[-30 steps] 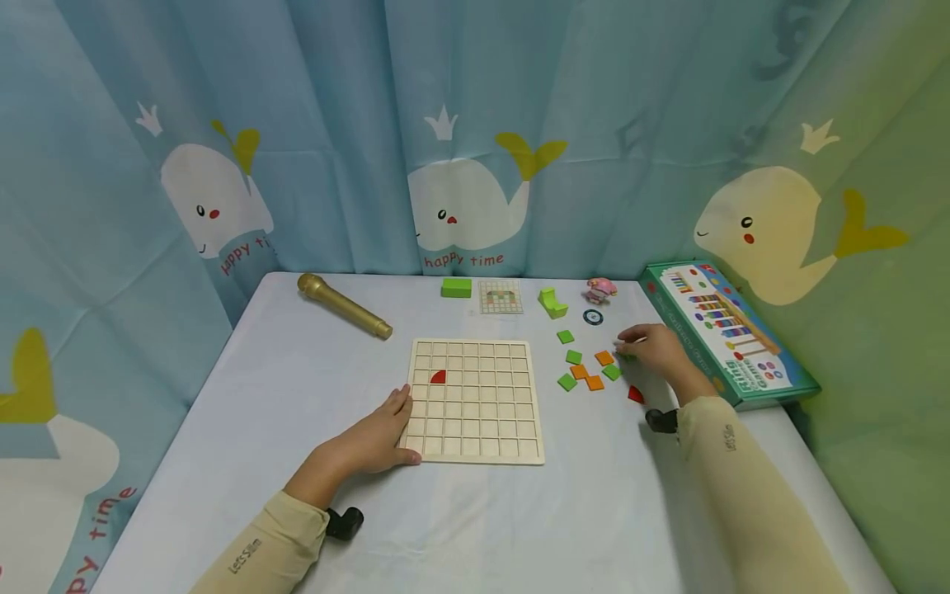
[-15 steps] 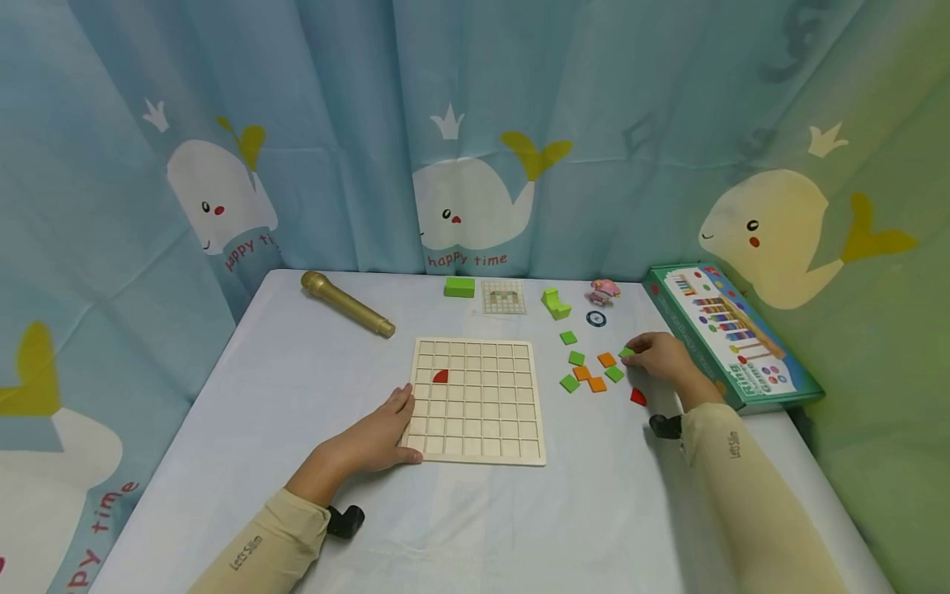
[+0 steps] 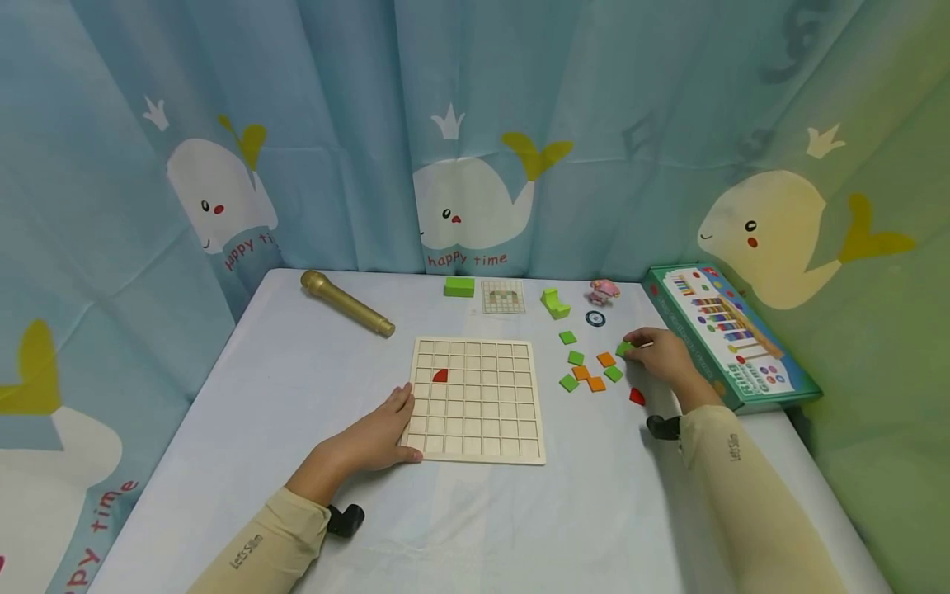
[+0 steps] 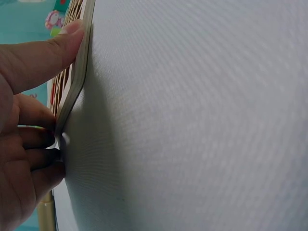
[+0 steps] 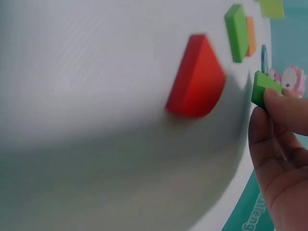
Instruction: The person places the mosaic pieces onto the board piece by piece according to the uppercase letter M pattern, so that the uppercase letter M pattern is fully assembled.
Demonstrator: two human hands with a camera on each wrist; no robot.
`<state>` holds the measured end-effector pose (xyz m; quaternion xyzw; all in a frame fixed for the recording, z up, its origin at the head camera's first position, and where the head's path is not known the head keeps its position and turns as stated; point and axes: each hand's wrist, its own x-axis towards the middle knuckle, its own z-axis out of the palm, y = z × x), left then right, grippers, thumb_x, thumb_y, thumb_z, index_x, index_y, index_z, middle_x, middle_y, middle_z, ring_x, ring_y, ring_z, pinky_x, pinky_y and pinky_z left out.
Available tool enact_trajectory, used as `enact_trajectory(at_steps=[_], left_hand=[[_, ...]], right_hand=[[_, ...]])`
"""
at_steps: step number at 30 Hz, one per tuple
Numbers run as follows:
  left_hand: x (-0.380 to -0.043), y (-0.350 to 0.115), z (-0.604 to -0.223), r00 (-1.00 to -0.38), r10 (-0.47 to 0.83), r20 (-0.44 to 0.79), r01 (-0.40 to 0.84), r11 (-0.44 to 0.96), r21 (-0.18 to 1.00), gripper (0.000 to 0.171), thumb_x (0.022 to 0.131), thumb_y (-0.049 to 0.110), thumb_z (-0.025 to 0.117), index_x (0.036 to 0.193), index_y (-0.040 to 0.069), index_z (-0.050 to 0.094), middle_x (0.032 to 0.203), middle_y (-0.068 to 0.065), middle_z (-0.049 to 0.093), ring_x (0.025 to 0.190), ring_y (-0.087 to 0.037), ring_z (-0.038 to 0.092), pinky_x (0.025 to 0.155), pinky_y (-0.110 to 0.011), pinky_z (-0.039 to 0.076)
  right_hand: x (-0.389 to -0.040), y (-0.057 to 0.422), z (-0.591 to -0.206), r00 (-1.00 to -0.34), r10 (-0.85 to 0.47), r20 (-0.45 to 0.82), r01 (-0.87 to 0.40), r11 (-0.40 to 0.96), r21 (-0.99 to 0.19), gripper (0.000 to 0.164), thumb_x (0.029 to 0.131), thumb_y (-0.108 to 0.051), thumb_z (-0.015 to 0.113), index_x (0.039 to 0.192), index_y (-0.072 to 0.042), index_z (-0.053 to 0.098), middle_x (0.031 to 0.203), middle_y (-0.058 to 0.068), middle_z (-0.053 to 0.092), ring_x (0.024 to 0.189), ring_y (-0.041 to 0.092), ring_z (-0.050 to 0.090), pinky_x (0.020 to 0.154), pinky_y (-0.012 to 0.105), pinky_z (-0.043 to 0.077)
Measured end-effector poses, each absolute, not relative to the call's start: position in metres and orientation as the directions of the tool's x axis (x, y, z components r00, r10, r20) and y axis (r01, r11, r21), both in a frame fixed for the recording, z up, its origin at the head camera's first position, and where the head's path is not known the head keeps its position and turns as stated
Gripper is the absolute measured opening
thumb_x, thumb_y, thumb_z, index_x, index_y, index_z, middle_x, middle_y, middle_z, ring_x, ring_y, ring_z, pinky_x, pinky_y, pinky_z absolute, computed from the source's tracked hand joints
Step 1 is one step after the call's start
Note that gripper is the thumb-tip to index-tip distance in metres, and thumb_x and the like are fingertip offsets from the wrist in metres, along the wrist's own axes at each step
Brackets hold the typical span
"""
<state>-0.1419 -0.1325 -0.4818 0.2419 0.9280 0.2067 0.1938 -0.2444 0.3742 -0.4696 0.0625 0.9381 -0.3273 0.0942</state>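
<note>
My left hand rests at the front left corner of a wooden grid board, its thumb on the rim and its fingers along the left side. One red quarter-circle tile lies in a cell of that board. To the right, my right hand pinches a green square tile between thumb and fingers; the right wrist view shows it tilted. A second red quarter-circle tile lies on the cloth near that hand. Several green tiles and orange tiles are scattered between the board and my right hand.
Behind the board lie a gold microphone, a green block and a small pattern card. Further right are a curved green piece, a round dark disc and a pink toy figure. A game box borders the right side.
My right hand's fingers have closed on the green tile and shifted it slightly. The view has moved a little. My left hand stays at the board.
</note>
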Motion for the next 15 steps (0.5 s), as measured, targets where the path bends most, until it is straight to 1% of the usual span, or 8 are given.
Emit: enact_trajectory(at_steps=[7, 13, 15], left_hand=[[-0.141, -0.133, -0.481, -0.810, 0.522, -0.267, 0.359, 0.802, 0.478, 0.098, 0.089, 0.038, 0.077, 0.155, -0.009, 0.022, 0.166, -0.019, 0.008, 0.153, -0.034, 0.009, 0.120, -0.046, 0.021], [-0.141, -0.133, -0.480, -0.808, 0.526, -0.265, 0.361, 0.798, 0.483, 0.097, 0.090, 0.037, 0.077, 0.155, -0.009, 0.022, 0.166, -0.020, 0.009, 0.153, -0.034, 0.009, 0.120, -0.046, 0.021], [-0.142, -0.133, -0.480, -0.806, 0.529, -0.263, 0.363, 0.795, 0.486, 0.097, 0.090, 0.037, 0.077, 0.155, -0.010, 0.022, 0.166, -0.020, 0.009, 0.153, -0.034, 0.009, 0.120, -0.046, 0.021]], right_hand=[[-0.251, 0.354, -0.464, -0.985, 0.028, -0.169, 0.129, 0.771, -0.624, 0.029, 0.099, -0.011, 0.062, 0.125, 0.001, 0.065, 0.124, 0.025, 0.060, 0.105, 0.036, 0.058, 0.085, 0.043, 0.050], [-0.259, 0.333, -0.464, -0.991, -0.002, -0.132, 0.085, 0.757, -0.648, 0.028, 0.098, -0.014, 0.066, 0.123, -0.001, 0.069, 0.121, 0.023, 0.063, 0.104, 0.035, 0.062, 0.081, 0.038, 0.055], [-0.260, 0.326, -0.463, -0.990, -0.010, -0.138, 0.083, 0.753, -0.653, 0.028, 0.098, -0.014, 0.066, 0.123, -0.001, 0.070, 0.122, 0.023, 0.063, 0.105, 0.035, 0.062, 0.079, 0.036, 0.056]])
